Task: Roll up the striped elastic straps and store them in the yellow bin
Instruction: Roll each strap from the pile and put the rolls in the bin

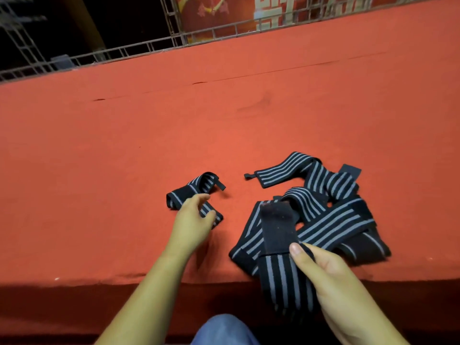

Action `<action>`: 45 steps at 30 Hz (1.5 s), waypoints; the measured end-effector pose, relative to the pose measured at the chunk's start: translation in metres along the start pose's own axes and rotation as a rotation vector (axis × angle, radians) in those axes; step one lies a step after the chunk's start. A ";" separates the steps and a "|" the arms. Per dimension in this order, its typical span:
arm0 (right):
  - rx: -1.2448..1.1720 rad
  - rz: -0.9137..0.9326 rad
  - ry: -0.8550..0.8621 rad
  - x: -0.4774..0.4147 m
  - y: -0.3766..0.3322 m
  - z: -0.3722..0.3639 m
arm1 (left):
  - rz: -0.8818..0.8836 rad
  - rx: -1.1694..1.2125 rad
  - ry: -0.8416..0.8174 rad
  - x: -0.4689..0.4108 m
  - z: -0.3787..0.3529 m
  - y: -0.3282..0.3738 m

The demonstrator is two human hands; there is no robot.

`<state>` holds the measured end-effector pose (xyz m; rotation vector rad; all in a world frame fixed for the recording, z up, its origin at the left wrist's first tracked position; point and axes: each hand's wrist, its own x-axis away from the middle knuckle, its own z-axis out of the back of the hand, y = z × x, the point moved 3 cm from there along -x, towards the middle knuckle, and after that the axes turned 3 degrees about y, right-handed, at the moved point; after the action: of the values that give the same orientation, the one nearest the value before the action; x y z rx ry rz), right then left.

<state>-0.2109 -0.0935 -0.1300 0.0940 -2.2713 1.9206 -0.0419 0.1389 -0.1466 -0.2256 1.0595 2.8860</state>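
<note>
Several black elastic straps with grey stripes lie on a red felt surface (224, 115). A tangled pile of straps (331, 215) sits at the right. My right hand (331, 277) grips one strap (281, 277) near its black velcro end, thumb on top, with the strap hanging over the front edge. A loosely folded strap (196, 188) lies apart at the left. My left hand (193, 222) rests on it with curled fingers touching it. No yellow bin is in view.
The red surface stretches far to the left and back, ending at a metal lattice railing (139, 49). Its front edge runs along the bottom, with my knee in blue trousers (224, 329) below it.
</note>
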 end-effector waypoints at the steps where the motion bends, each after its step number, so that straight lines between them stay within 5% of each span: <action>1: 0.004 0.000 0.006 0.000 0.000 0.000 | -0.025 -0.049 -0.009 -0.014 -0.003 -0.002; 6: 0.034 0.010 0.020 -0.005 -0.002 0.001 | -0.207 -0.265 -0.123 -0.069 -0.023 -0.002; 15: 0.058 -0.009 0.047 -0.016 0.000 0.005 | -0.197 -0.584 -0.166 -0.111 -0.040 -0.010; 21: 0.024 -0.008 0.072 -0.017 0.002 0.002 | -0.113 -0.575 -0.260 -0.118 -0.039 -0.015; 29: 0.023 0.006 0.118 -0.009 0.000 -0.001 | -0.093 -0.595 -0.170 -0.116 -0.037 -0.025; 36: 0.038 -0.002 0.122 -0.008 -0.002 -0.010 | -0.005 -0.554 -0.322 -0.125 -0.038 -0.028; 41: 0.071 -0.030 0.119 -0.004 -0.004 -0.012 | -0.051 -0.640 -0.250 -0.115 -0.031 -0.026; 45: 0.061 -0.056 0.139 0.004 -0.003 -0.004 | -0.124 -0.478 -0.102 -0.094 -0.014 -0.006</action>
<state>-0.2144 -0.0894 -0.1258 0.0299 -2.0996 1.9055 0.0532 0.1335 -0.1461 -0.1541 0.3136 2.9489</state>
